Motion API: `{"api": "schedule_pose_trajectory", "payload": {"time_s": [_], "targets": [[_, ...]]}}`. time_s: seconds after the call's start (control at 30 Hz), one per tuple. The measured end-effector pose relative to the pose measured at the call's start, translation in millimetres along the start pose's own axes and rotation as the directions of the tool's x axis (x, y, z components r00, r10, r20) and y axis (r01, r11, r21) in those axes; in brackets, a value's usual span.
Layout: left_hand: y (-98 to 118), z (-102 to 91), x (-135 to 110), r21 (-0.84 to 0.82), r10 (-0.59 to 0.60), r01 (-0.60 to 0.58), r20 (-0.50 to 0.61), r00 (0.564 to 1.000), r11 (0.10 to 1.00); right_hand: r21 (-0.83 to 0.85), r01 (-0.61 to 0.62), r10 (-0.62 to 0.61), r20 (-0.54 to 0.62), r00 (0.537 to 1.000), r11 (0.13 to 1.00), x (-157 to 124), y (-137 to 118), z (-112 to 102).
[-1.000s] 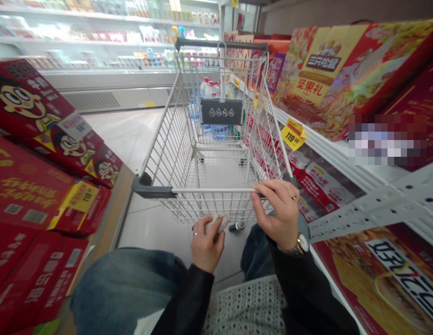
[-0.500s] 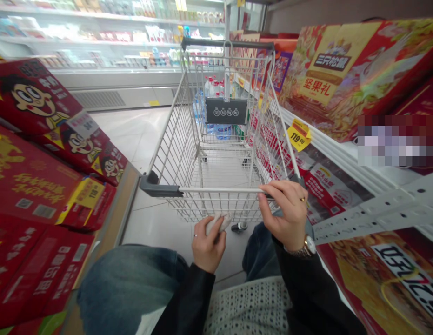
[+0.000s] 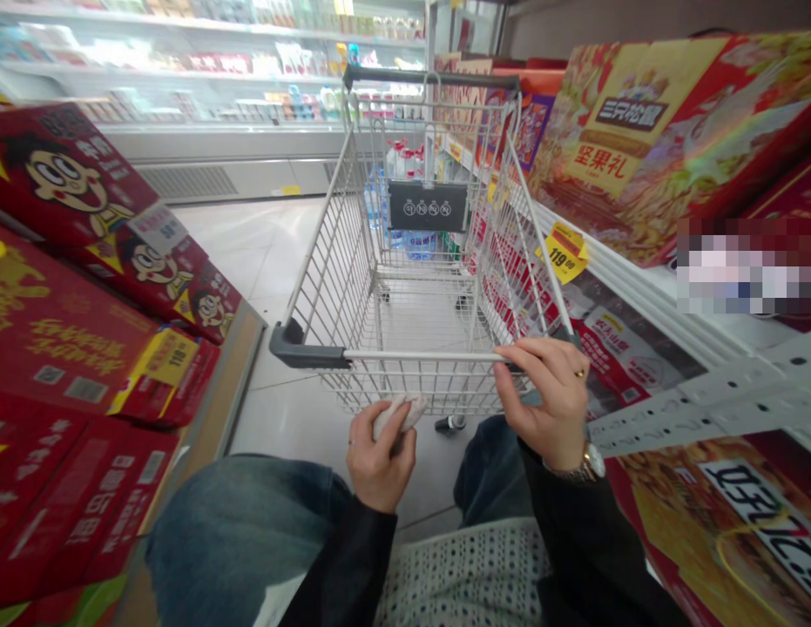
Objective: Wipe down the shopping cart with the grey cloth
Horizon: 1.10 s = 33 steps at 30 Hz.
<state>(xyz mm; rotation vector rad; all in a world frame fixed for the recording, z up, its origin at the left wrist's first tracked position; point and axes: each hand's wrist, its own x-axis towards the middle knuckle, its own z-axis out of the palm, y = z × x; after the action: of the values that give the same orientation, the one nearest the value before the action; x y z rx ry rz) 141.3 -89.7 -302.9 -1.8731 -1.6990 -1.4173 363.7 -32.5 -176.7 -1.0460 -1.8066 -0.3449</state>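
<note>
A wire shopping cart (image 3: 340,252) stands in front of me, its basket bare inside. My right hand (image 3: 550,402) is closed over the right end of the cart's handlebar (image 3: 424,356), fingers on top and thumb below. Lower down and to the left, my left hand (image 3: 380,457) pinches a crumpled white cloth or tissue (image 3: 400,414) against the near wire side of the basket, just under the bar. A dark plastic cap (image 3: 307,348) covers the handlebar's left end. At the basket's far end hangs a dark panel (image 3: 427,206) with round symbols.
Stacked red cartons (image 3: 71,322) line the left side. On the right, a white shelf (image 3: 614,279) carries gift boxes (image 3: 633,131) and a yellow price tag (image 3: 563,252). Bottled water (image 3: 418,244) stands beyond the cart. A refrigerated display (image 3: 202,139) runs across the back.
My left hand has slid a little to the left with the white cloth, along the basket's near side. The right hand keeps its place on the handlebar. The view has shifted slightly.
</note>
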Motion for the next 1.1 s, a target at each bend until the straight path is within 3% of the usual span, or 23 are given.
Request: {"api": "schedule_pose_trajectory", "payload": {"time_s": [0.57,0.77,1.1], "targets": [[-2,2.6,-5,-0.011,0.048,-0.047,0.07,0.996,0.999,-0.019,-0.027,0.027,-0.029,0.999,0.999,0,4,-2],[-1,-4.7,1,-0.005,0.029,-0.029,0.04,0.999,1.0,-0.018,-0.042,0.041,-0.027,0.999,0.999,0,2,-3],[-2,-9.7,3,0.016,0.005,-0.007,0.087,0.996,1.0,-0.024,-0.036,0.036,-0.024,0.999,0.999,-4,6,-1]]}}
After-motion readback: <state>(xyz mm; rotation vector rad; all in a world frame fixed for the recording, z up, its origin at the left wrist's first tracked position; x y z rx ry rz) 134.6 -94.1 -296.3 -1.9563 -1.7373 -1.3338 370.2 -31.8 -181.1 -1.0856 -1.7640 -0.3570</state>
